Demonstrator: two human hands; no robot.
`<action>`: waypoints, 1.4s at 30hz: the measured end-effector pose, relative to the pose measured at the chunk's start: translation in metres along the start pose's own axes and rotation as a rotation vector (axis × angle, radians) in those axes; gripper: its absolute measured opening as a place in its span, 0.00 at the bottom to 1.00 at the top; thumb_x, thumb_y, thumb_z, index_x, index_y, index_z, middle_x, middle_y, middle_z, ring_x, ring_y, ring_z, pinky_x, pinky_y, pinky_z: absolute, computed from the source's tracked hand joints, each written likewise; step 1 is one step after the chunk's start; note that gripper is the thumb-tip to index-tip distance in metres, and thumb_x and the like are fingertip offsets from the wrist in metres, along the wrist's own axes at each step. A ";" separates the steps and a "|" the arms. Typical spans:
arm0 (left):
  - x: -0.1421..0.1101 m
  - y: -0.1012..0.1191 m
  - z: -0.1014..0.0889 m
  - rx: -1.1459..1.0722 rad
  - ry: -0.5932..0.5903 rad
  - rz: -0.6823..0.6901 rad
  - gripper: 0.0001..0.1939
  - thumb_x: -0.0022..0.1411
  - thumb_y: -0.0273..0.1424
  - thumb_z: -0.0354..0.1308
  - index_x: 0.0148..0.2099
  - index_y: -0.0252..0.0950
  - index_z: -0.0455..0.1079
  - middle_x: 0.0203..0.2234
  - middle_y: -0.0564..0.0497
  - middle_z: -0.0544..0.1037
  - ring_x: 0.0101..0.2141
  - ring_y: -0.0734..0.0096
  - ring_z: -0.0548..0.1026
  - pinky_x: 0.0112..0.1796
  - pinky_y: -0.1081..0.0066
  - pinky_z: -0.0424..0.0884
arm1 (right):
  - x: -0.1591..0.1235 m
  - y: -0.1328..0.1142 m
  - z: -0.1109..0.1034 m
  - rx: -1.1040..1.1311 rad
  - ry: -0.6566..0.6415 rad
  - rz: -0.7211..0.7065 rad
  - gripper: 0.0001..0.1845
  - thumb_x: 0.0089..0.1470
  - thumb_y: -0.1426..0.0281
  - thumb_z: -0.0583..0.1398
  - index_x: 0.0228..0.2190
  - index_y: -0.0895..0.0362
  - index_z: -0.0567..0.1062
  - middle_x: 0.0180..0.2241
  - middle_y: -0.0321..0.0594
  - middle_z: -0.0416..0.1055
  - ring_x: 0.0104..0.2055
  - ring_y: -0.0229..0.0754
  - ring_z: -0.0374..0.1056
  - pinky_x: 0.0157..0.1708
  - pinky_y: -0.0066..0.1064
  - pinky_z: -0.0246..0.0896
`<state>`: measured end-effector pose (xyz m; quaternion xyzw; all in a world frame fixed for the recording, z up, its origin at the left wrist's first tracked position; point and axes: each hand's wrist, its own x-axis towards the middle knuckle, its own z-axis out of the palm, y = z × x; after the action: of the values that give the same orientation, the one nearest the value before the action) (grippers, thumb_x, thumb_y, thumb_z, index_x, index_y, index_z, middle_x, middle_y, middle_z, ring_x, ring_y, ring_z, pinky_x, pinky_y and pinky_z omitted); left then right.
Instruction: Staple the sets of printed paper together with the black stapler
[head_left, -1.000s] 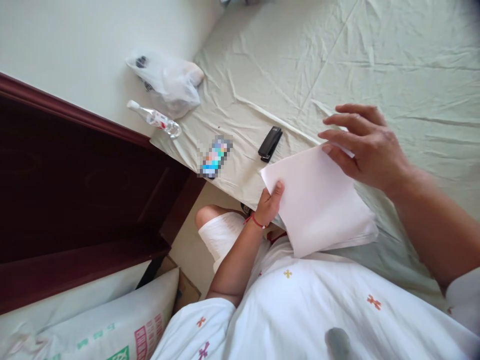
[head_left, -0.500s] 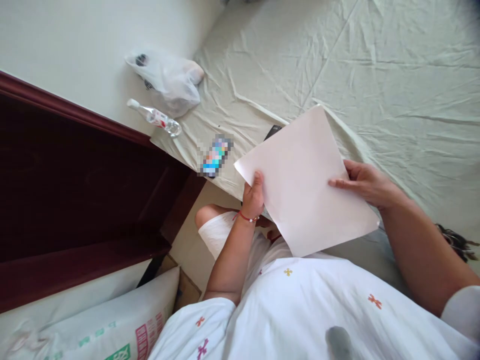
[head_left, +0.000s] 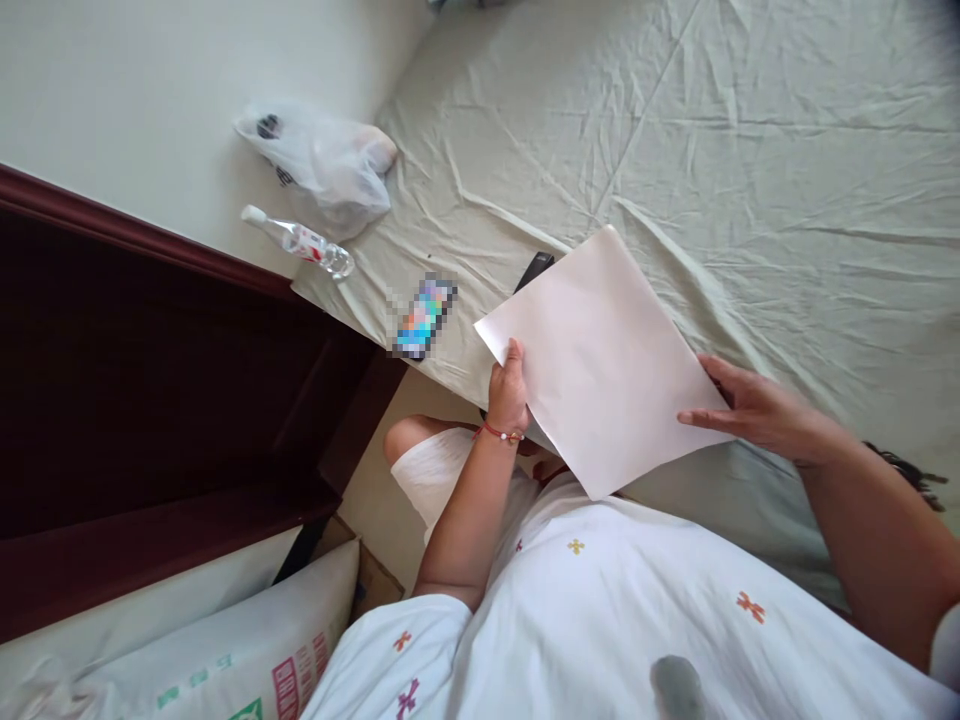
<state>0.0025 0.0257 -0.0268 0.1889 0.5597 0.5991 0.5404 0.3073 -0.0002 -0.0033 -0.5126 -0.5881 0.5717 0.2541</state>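
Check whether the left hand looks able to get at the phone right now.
Probably yes: the phone lies uncovered on the cloth, just past a corner of the paper. The left hand holds that paper, though, so it may have to let go first.

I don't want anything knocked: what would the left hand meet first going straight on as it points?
Past the white sheet that it holds, the left hand would probably meet the black object partly hidden by the sheet, though one view leaves heights unclear, so it might pass above.
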 end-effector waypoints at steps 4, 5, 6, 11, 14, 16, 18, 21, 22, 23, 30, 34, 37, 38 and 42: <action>0.001 0.004 0.002 -0.022 0.021 -0.040 0.27 0.61 0.48 0.68 0.54 0.33 0.77 0.55 0.41 0.81 0.58 0.56 0.78 0.59 0.61 0.76 | -0.010 -0.004 0.012 0.385 -0.088 0.353 0.20 0.48 0.59 0.73 0.43 0.47 0.81 0.43 0.41 0.83 0.42 0.53 0.80 0.39 0.37 0.77; 0.002 0.004 0.002 -0.013 0.026 -0.046 0.28 0.61 0.48 0.68 0.54 0.33 0.77 0.55 0.40 0.81 0.58 0.56 0.78 0.59 0.61 0.76 | -0.012 -0.005 0.014 0.418 -0.090 0.399 0.18 0.48 0.59 0.73 0.42 0.47 0.81 0.40 0.41 0.83 0.39 0.52 0.80 0.37 0.36 0.76; 0.002 0.003 0.001 0.000 0.027 -0.046 0.28 0.60 0.49 0.68 0.53 0.33 0.77 0.55 0.40 0.81 0.57 0.56 0.79 0.58 0.61 0.76 | -0.014 -0.004 0.014 0.431 -0.089 0.425 0.17 0.47 0.59 0.74 0.40 0.47 0.82 0.39 0.40 0.84 0.37 0.51 0.79 0.36 0.36 0.76; -0.004 0.001 -0.001 0.094 -0.048 0.091 0.31 0.54 0.55 0.70 0.48 0.34 0.79 0.48 0.42 0.84 0.58 0.57 0.78 0.59 0.65 0.75 | -0.017 -0.001 0.000 0.422 -0.189 0.458 0.20 0.43 0.59 0.77 0.39 0.49 0.84 0.39 0.43 0.84 0.38 0.52 0.80 0.36 0.36 0.76; -0.015 0.007 0.002 0.141 -0.161 0.173 0.29 0.55 0.54 0.70 0.49 0.37 0.80 0.49 0.45 0.84 0.61 0.57 0.76 0.61 0.66 0.73 | -0.013 -0.003 -0.012 0.403 -0.233 0.404 0.23 0.42 0.59 0.78 0.42 0.51 0.85 0.43 0.46 0.84 0.42 0.53 0.80 0.41 0.37 0.77; -0.022 0.013 0.006 0.161 -0.230 0.187 0.26 0.57 0.51 0.70 0.51 0.39 0.81 0.49 0.45 0.83 0.62 0.56 0.75 0.62 0.65 0.72 | -0.009 -0.006 -0.017 0.428 -0.180 0.349 0.24 0.44 0.58 0.77 0.44 0.50 0.85 0.45 0.46 0.83 0.44 0.53 0.80 0.44 0.38 0.77; -0.026 0.016 0.011 0.171 -0.292 0.187 0.24 0.59 0.50 0.69 0.51 0.40 0.81 0.49 0.46 0.83 0.63 0.56 0.73 0.63 0.65 0.71 | -0.004 -0.010 -0.019 0.443 -0.090 0.316 0.21 0.46 0.56 0.76 0.41 0.51 0.85 0.44 0.47 0.83 0.44 0.53 0.80 0.45 0.39 0.77; -0.024 0.014 0.017 0.175 -0.336 0.156 0.25 0.59 0.51 0.68 0.51 0.42 0.80 0.51 0.47 0.82 0.63 0.58 0.73 0.62 0.66 0.72 | 0.003 -0.017 -0.015 0.425 -0.002 0.335 0.21 0.46 0.49 0.74 0.32 0.54 0.84 0.37 0.48 0.84 0.37 0.51 0.80 0.36 0.37 0.78; -0.021 0.012 0.018 0.169 -0.327 0.129 0.26 0.58 0.53 0.68 0.51 0.41 0.80 0.51 0.47 0.82 0.62 0.57 0.74 0.61 0.65 0.73 | 0.006 -0.020 -0.013 0.422 0.008 0.363 0.22 0.46 0.48 0.74 0.30 0.54 0.83 0.35 0.47 0.84 0.33 0.50 0.79 0.32 0.36 0.77; -0.017 0.009 0.019 0.162 -0.304 0.091 0.29 0.56 0.55 0.69 0.50 0.39 0.80 0.50 0.46 0.83 0.60 0.57 0.76 0.60 0.64 0.74 | 0.009 -0.022 -0.010 0.422 0.009 0.394 0.22 0.47 0.48 0.73 0.28 0.54 0.83 0.32 0.47 0.83 0.29 0.48 0.78 0.28 0.35 0.76; 0.008 0.002 0.010 0.131 -0.107 -0.159 0.30 0.38 0.46 0.79 0.36 0.31 0.74 0.23 0.53 0.79 0.25 0.73 0.77 0.27 0.75 0.71 | 0.021 -0.028 0.005 0.459 -0.063 0.499 0.13 0.48 0.58 0.74 0.28 0.54 0.83 0.28 0.43 0.83 0.25 0.45 0.77 0.23 0.30 0.71; 0.012 0.008 0.008 0.227 -0.024 -0.239 0.19 0.51 0.35 0.74 0.29 0.32 0.66 0.15 0.59 0.68 0.14 0.85 0.60 0.16 0.79 0.47 | 0.023 -0.019 0.009 0.443 -0.068 0.508 0.13 0.49 0.58 0.72 0.28 0.54 0.83 0.27 0.42 0.82 0.24 0.45 0.77 0.23 0.30 0.72; 0.016 0.017 0.012 0.253 0.007 -0.267 0.10 0.59 0.27 0.65 0.30 0.31 0.66 0.14 0.60 0.65 0.12 0.87 0.55 0.16 0.79 0.42 | 0.028 -0.014 0.011 0.437 -0.075 0.490 0.15 0.47 0.55 0.73 0.28 0.53 0.83 0.27 0.41 0.82 0.24 0.45 0.77 0.22 0.32 0.73; 0.018 0.020 0.014 0.262 0.015 -0.273 0.09 0.60 0.25 0.63 0.30 0.31 0.66 0.14 0.61 0.63 0.12 0.88 0.53 0.16 0.80 0.42 | 0.030 -0.014 0.011 0.432 -0.080 0.484 0.15 0.46 0.55 0.73 0.28 0.53 0.82 0.27 0.41 0.82 0.24 0.46 0.77 0.22 0.33 0.73; 0.027 0.031 0.018 0.311 0.058 -0.270 0.11 0.61 0.22 0.60 0.28 0.33 0.62 0.13 0.62 0.58 0.12 0.88 0.51 0.16 0.81 0.41 | 0.040 -0.017 0.014 0.404 -0.094 0.456 0.16 0.47 0.54 0.73 0.28 0.53 0.81 0.27 0.40 0.82 0.24 0.45 0.77 0.21 0.32 0.74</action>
<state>-0.0050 0.0641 -0.0043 0.1760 0.6812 0.4328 0.5636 0.2755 0.0328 -0.0020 -0.5433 -0.3434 0.7426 0.1885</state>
